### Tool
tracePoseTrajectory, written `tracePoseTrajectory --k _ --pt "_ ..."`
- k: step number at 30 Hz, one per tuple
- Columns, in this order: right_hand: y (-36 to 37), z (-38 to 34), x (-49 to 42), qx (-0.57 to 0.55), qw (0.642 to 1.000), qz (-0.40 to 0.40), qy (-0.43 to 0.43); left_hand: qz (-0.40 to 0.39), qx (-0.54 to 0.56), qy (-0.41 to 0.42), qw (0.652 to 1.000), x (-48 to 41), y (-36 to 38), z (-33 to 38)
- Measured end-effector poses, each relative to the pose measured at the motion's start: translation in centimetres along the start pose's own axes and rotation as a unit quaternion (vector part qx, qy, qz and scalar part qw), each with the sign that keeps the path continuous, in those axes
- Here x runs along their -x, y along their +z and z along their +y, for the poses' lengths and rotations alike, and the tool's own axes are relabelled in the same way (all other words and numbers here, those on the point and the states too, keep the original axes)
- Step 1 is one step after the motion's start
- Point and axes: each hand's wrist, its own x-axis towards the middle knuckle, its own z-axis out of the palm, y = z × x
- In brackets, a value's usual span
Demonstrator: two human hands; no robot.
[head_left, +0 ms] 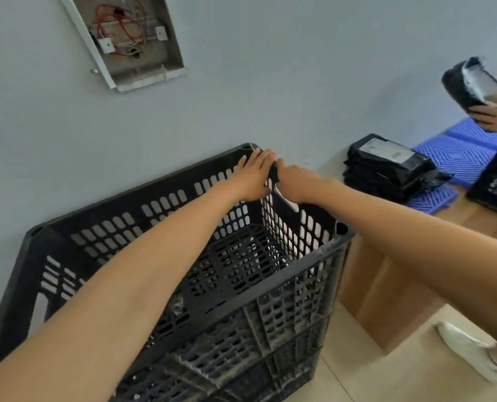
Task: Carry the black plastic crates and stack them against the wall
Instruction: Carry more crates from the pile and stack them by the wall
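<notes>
Forearms reach over top black crate, stacked on another crate, back rim touching wall. Left hand and right hand curl fingers round far right corner rim. Risk: corner-only grip could tilt crate askew. Rigid perforated plastic lattice, dusty. Cardboard box just beside; black packets beyond

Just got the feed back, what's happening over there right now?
The person's left hand and right hand both grip the far right corner of the top black crate, which sits on another crate against the wall. The top crate is empty. To the right, someone else's hand holds a black package above a pile of black packages on cardboard boxes.
</notes>
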Motion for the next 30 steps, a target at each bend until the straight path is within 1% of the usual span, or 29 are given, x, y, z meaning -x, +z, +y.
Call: tracePoseTrajectory --k 4,11,14,20,22,25,27,30 --pt "0.3 0.0 -0.5 -0.059 0.998 0.012 -0.028 0.010 -0.018 0.002 1.000 0.1 0.2 -0.5" --pt "-0.1 0.1 -0.3 -0.119 0.993 0.000 -0.022 -0.008 -0.038 -0.019 0.999 0.0 -0.1 0.1" --pt "-0.1 0.5 0.3 -0.141 0.990 -0.018 -0.016 -0.019 -0.051 -0.025 0.998 0.3 -0.6 0.6" --pt "-0.8 1.1 2.4 -0.123 0.990 -0.053 -0.039 -0.025 -0.068 -0.011 0.997 1.4 -2.5 2.3" --pt "-1.2 1.8 3.9 -0.102 0.992 -0.063 -0.045 -0.041 -0.028 -0.016 0.999 2.5 -3.4 3.2" --pt "-2.2 2.3 6.7 -0.083 0.993 -0.065 -0.061 -0.074 0.072 -0.042 0.994 5.3 -4.8 5.0" --pt "-2.4 1.9 9.1 -0.064 0.994 -0.040 -0.078 -0.097 0.108 -0.027 0.989 8.3 -5.0 6.7" --pt "-1.5 -0.2 13.1 -0.005 0.993 -0.006 -0.118 -0.121 0.140 0.006 0.983 13.8 -3.7 8.4"
